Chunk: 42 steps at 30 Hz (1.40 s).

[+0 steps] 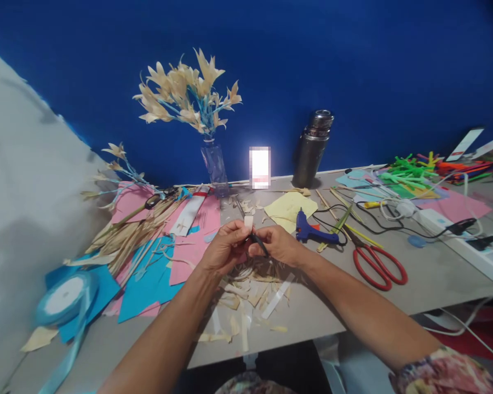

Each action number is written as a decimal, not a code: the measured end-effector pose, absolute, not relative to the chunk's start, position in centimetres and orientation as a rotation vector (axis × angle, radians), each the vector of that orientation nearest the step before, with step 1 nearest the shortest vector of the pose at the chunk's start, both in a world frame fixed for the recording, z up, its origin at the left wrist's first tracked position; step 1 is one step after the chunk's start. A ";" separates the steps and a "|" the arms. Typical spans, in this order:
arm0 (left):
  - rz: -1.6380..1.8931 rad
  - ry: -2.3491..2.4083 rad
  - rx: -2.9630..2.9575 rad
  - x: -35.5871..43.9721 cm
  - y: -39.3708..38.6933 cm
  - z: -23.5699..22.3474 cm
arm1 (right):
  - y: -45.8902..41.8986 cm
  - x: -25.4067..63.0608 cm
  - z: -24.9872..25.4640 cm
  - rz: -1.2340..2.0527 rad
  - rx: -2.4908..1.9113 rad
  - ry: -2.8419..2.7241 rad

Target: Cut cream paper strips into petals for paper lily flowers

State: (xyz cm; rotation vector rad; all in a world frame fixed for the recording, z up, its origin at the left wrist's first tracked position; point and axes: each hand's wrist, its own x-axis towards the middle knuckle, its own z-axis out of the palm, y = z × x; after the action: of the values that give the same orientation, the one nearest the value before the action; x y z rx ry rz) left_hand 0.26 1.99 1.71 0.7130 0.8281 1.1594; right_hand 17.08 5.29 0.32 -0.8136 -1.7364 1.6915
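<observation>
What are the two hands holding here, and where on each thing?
The left hand pinches a small pale strip by its lower end. The right hand holds a thin dark tool at its rear; what tool cannot be told.

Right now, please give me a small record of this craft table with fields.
left hand: pinches a pale strip
right hand: holds a thin dark tool, kind unclear
under hands: pale scraps on the table
right side: blue glue gun, red scissors
back: vase of paper flowers, metal flask
left side: blue ribbon roll
</observation>
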 end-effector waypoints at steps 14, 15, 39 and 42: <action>1.182 0.775 0.725 0.3 1.7 3.1 | 5.6 17.3 1.4 1.831 -0.691 -1.619; 1.234 0.766 0.721 0.5 1.8 3.2 | 6.0 17.6 1.6 1.745 -0.715 -1.570; 1.553 0.863 0.729 0.7 0.9 2.9 | 2.5 15.5 0.5 1.683 -0.768 -1.735; 1.550 0.871 0.717 0.6 0.8 2.8 | 2.2 15.0 -0.2 1.743 -0.792 -1.678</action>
State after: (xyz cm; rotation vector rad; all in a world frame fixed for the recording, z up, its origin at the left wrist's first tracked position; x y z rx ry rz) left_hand 0.62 0.82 2.79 0.7174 0.8711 1.5503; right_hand 15.03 2.22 -0.21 -0.7924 -1.6779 1.7427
